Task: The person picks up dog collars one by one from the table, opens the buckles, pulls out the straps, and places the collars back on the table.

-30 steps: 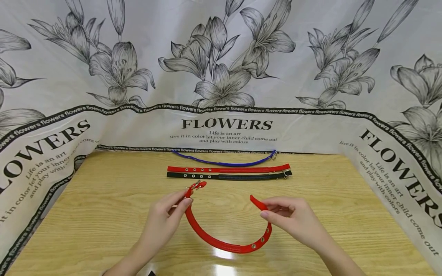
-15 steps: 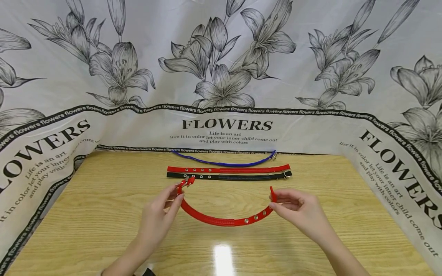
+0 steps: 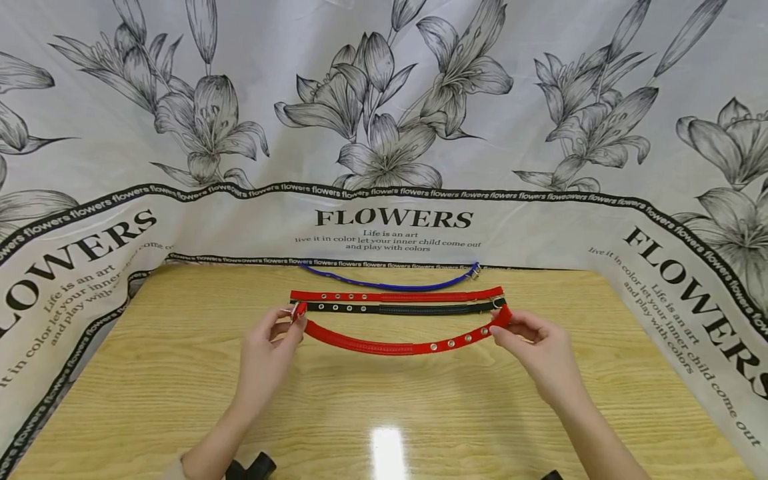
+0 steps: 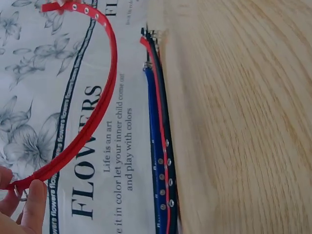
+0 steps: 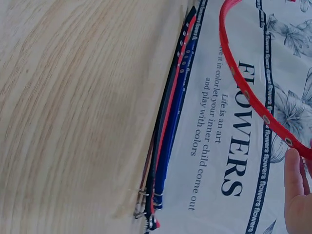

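Observation:
A red pet collar (image 3: 384,349) with metal eyelets sags in a shallow curve between two hands, raised above the table. My left hand (image 3: 270,347) pinches its buckle end, and my right hand (image 3: 537,347) pinches the eyelet end near the tip. Both wrist views show the same red collar (image 4: 109,87) bowed against the cloth. Just behind it lie a black collar (image 3: 429,309) and a second red collar (image 3: 429,297), side by side and stretched straight. Farther back a blue collar (image 3: 408,287) curves along the table's rear edge.
The wooden table (image 3: 336,413) spreads toward me. A white cloth (image 3: 240,230) printed with flowers and lettering hangs at the back and both sides. Dark objects (image 3: 255,467) show at the bottom edge near both forearms.
Both hands have moved apart and away from me, toward the lying collars. The held red collar has gone from a deep loop to a shallow, wider curve.

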Tool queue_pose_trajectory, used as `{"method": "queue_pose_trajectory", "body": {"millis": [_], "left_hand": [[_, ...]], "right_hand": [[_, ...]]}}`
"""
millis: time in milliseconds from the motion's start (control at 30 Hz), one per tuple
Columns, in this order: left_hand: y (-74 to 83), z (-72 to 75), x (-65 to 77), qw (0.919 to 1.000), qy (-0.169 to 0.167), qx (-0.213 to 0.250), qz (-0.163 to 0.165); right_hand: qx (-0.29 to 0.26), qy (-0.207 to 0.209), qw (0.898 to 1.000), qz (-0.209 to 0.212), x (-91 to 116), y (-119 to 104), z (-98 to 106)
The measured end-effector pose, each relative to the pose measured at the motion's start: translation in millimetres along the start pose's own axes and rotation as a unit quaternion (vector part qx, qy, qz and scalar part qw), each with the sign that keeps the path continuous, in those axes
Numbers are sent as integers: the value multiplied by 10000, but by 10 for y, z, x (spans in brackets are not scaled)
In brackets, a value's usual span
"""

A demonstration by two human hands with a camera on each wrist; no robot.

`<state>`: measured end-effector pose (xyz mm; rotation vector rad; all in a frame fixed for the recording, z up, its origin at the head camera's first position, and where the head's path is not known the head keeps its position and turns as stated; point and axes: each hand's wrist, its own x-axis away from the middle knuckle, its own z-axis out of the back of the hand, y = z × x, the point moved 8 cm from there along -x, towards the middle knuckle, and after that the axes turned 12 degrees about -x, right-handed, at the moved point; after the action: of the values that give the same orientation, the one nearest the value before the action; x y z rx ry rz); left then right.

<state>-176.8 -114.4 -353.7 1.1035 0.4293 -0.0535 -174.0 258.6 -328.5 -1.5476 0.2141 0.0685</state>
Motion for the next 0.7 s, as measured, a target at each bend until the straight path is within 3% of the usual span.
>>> {"method": "queue_pose_trajectory", "body": {"millis": [67, 167, 300, 400, 567, 633, 700], "left_hand": [[-71, 7, -41, 9996, 7, 69, 273], [-171, 16, -90, 9986, 36, 57, 533], [-303, 15, -138, 9963, 26, 43, 854], [-416, -9, -161, 9924, -72, 163, 1221], [-574, -81, -177, 9818, -246, 787, 1710], [-615, -111, -183, 9782, -263, 1124, 1729], [-713, -167, -210, 9713, -296, 1816, 1509]], "right_hand": [[-698, 44, 9975, -83, -35, 47, 48], [-1703, -20, 9850, -266, -95, 140, 106], [-2757, -33, 9579, -800, -162, 298, 169], [-3378, 55, 9320, -1314, -197, 415, 204], [-3968, 173, 8949, -2036, -238, 610, 264], [-4078, 213, 8858, -2204, -250, 686, 289], [-4155, 125, 8822, -2212, -274, 759, 320]]}}
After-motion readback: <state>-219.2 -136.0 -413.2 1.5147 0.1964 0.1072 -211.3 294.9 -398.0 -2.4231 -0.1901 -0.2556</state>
